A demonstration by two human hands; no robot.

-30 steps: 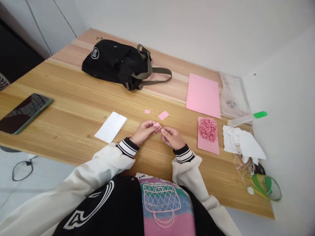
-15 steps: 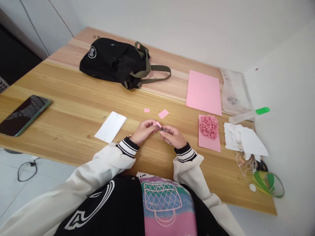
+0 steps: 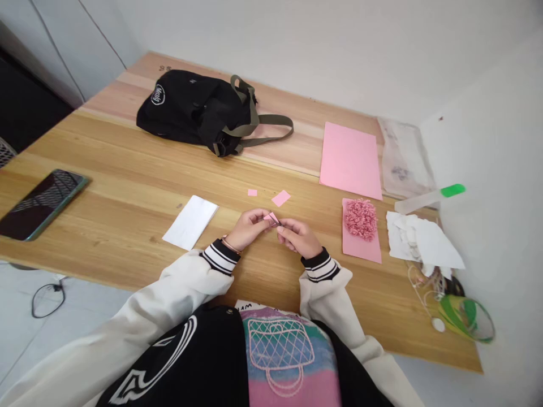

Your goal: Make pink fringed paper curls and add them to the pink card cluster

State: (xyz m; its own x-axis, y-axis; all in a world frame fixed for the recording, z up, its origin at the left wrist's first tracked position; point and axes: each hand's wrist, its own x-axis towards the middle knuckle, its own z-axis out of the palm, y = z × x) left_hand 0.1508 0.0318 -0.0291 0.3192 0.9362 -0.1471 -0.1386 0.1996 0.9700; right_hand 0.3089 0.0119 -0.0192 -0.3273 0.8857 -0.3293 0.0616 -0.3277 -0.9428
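As I watch remotely, left hand (image 3: 248, 229): pinching small pink paper piece (image 3: 270, 217)
Right hand (image 3: 299, 236): pinching slim dark tool (image 3: 276, 220), long axis slanting at paper's right edge

White sleeves (image 3: 139, 314), black striped cuffs (image 3: 219, 257)

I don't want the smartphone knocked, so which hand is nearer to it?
The left hand. It is right of the smartphone, past the white paper; the right hand is farther right, beyond the left hand.
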